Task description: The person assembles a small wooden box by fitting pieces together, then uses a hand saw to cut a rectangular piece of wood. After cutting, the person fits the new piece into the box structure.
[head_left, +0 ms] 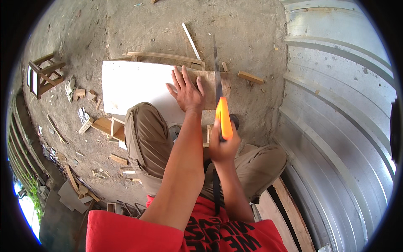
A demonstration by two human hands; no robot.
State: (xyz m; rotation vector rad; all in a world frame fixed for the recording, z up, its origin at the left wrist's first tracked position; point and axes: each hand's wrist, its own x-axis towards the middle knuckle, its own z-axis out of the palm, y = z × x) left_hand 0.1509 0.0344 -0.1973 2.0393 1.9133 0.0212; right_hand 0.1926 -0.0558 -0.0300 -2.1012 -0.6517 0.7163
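Note:
My left hand (187, 91) lies flat with fingers spread, pressing down where a white board (130, 84) meets a bare brown wood piece (208, 94). Wrapped round the orange handle of a handsaw (224, 119) is my right hand (223, 145), slightly blurred. The saw's thin blade points away from me and crosses the brown wood near its right end. Whether its teeth have cut into the wood, I cannot tell. My left knee touches or overlaps the near edge of the white board.
A small wooden stool (44, 75) stands at the far left. Wood offcuts (251, 77) and a white strip (191, 40) lie on the dirt floor. Along the right runs a corrugated metal wall (336, 96). Wooden planks (294, 214) lie beside me at the lower right.

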